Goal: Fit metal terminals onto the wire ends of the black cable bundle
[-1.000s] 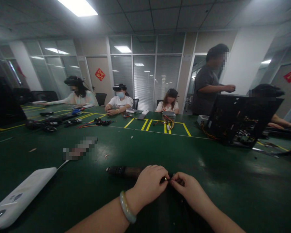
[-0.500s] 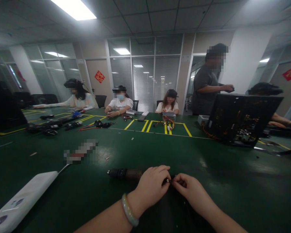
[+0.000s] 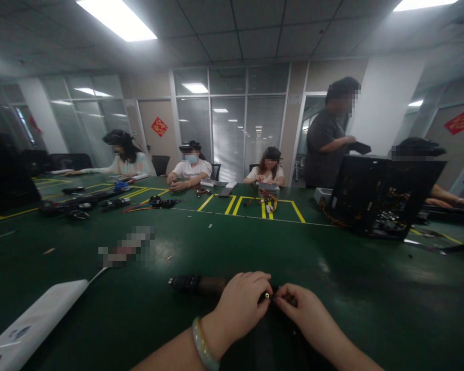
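Wearing a pale bangle [image 3: 203, 344] at its wrist, the left hand [image 3: 243, 300] closes its thumb and fingers on a small piece with a brass-coloured end [image 3: 267, 296], over the near part of the green desk [image 3: 355, 273]. Just beside it, the right hand [image 3: 303, 306] brings thumb and forefinger together at the piece's right side; whether these fingers grip it too, I cannot tell. A long white device [image 3: 42, 319] lies at the lower left, well apart from the hands, with a thin cord [image 3: 96, 276] leading from its far end toward a blurred-out object [image 3: 129, 248]. Right behind the left hand, and partly hidden by it, lies a dark cylindrical tool [image 3: 206, 285], its narrow tip pointing left. Farther across, dark parts and coloured wires [image 3: 152, 202] sit on the left, a grey box with wires [image 3: 268, 190] in the middle, and an open black case [image 3: 386, 196] on the right. Beyond, three people sit along the far side, while a standing person [image 3: 325, 144] holds a dark object [image 3: 359, 147] behind the case.
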`<action>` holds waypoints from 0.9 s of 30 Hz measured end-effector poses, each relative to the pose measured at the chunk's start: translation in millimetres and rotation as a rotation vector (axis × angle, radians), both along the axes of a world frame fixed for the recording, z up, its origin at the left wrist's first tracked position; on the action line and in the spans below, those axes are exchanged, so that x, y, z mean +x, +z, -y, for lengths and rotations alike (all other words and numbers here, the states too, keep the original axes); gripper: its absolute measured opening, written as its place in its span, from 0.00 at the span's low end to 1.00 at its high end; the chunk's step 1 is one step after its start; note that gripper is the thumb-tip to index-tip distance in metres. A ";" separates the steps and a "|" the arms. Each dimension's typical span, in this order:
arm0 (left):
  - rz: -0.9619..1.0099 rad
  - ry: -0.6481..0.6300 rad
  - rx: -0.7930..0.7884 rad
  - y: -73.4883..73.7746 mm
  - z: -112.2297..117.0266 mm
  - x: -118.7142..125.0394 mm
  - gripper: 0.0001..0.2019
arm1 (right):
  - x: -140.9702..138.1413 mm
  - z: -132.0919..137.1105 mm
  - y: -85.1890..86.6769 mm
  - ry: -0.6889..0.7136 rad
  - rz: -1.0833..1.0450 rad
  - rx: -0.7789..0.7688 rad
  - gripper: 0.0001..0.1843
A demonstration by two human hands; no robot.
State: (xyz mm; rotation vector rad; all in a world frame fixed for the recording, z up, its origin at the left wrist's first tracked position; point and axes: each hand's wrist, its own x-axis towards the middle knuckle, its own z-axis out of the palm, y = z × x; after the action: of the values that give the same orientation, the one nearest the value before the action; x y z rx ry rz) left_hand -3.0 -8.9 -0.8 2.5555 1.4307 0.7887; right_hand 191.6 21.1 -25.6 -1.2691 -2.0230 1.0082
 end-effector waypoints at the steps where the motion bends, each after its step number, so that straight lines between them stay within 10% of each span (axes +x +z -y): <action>1: 0.001 -0.008 0.002 -0.4 -0.4 -0.2 0.05 | -0.2 -0.2 -0.6 -0.002 0.005 0.009 0.08; 27: 0.025 -0.005 0.037 7.1 3.2 0.4 0.06 | 1.8 0.7 -0.2 -0.032 0.015 -0.018 0.09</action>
State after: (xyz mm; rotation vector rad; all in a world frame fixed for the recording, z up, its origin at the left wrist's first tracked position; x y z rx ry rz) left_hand -2.6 -12.1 6.3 2.5651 1.4152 0.8514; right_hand 193.4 20.4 -25.8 -1.3184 -2.0029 1.0074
